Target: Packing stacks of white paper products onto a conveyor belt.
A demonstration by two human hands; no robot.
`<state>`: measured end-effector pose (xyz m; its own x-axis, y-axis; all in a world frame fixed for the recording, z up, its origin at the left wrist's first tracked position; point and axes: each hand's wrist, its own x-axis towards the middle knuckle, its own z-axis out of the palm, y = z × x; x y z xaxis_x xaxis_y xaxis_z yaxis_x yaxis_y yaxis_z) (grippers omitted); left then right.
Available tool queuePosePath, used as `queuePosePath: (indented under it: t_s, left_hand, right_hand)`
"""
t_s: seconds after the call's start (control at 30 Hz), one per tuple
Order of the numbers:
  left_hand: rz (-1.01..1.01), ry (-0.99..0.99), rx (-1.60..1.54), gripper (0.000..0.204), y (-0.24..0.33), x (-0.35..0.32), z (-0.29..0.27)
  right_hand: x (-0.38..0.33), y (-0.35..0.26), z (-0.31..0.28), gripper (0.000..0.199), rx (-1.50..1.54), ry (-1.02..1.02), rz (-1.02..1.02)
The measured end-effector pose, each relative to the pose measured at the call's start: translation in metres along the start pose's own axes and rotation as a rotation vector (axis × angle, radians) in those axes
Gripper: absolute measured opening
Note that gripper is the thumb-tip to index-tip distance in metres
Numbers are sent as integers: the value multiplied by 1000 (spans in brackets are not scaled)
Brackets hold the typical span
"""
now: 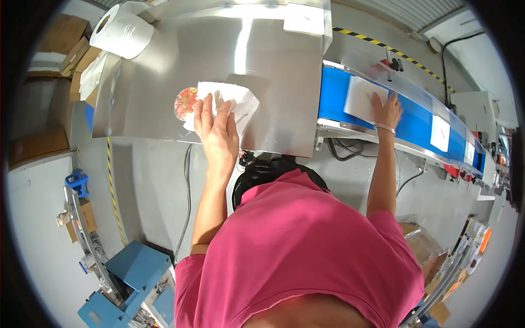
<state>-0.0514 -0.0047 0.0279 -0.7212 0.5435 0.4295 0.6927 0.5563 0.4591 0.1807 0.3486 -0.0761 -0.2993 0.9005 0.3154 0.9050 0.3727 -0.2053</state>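
Observation:
My left hand [219, 128] rests over a creased white sheet or pouch [245, 104] on the metal table [284, 93], near its front edge. Its fingers are stretched and spread across the white piece; the thumb is not plain to see. Partly under that piece, on its left, lies a round disc [185, 103] with a red and yellow pattern. Out to the right, my right hand [388, 113] touches the right side of a flat white packet [361, 98] on the blue conveyor belt [333, 90]. Thumb and fingers there are apart.
Farther along the belt lie more white packets [439, 133]. A transparent guard [426, 98] runs along the belt's far side. A large white roll [123, 33] stands at the table's back left, and a white sheet [304, 19] lies at the back right. Cardboard boxes [68, 35] are stacked far left.

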Motion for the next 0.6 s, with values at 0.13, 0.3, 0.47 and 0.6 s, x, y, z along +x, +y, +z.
queuePosePath:
  t_s: [0.13,0.3,0.47,0.6]
  left_hand:
    - [14,-4,27,24,2,-1,-2]
    - [53,-44,14,24,0,-2,-5]
    - [82,-51,18,34,9,3,-8]
    - [76,13,142,39,-17,1,-9]
  right_hand:
    - [-9,-64,-29,49,444,-113,-449]
    - [-52,-197,-60,46,1039,-896,-661]
    - [-59,-230,-35,46,1050,-809,-1004]
    - [-65,-194,-20,41,1184,-1148,-422]
